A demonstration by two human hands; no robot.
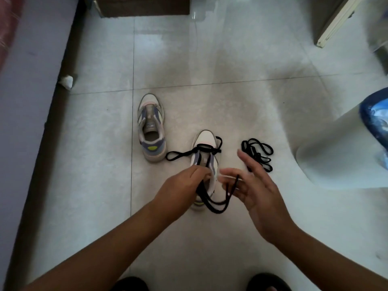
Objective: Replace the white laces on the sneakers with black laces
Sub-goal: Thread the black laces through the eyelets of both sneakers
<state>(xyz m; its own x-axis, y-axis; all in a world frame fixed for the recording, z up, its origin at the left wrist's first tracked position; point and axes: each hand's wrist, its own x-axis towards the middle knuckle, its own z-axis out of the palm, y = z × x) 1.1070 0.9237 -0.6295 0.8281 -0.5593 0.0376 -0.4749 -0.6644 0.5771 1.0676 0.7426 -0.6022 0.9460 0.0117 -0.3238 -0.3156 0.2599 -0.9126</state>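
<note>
Sneakers sit on a pale tiled floor (210, 59), which fills most of the frame. A white stool (336, 156) with a blue object on top stands at the right edge, and a brown piece of furniture (144, 7) crosses the upper edge. Left of centre, the unlaced sneaker (151, 127) stands alone with its heel toward the camera. Just right of it, at the centre, the second sneaker (206, 156) is partly covered by the hands and carries a black lace (212, 151) threaded through its front eyelets; one loop of the lace trails left across the floor toward the other shoe's heel. The left hand (180, 185) is closed around strands of this lace over the shoe's opening. The right hand (252, 185) is spread wide, fingers splayed, with a loop of the same lace draped over its blurred fingers and hanging below. A spare black lace (259, 151) lies bundled on the floor, right of the centre sneaker, partly behind the right hand's fingertips. A crumpled white scrap (66, 81) rests by the wall at left.
</note>
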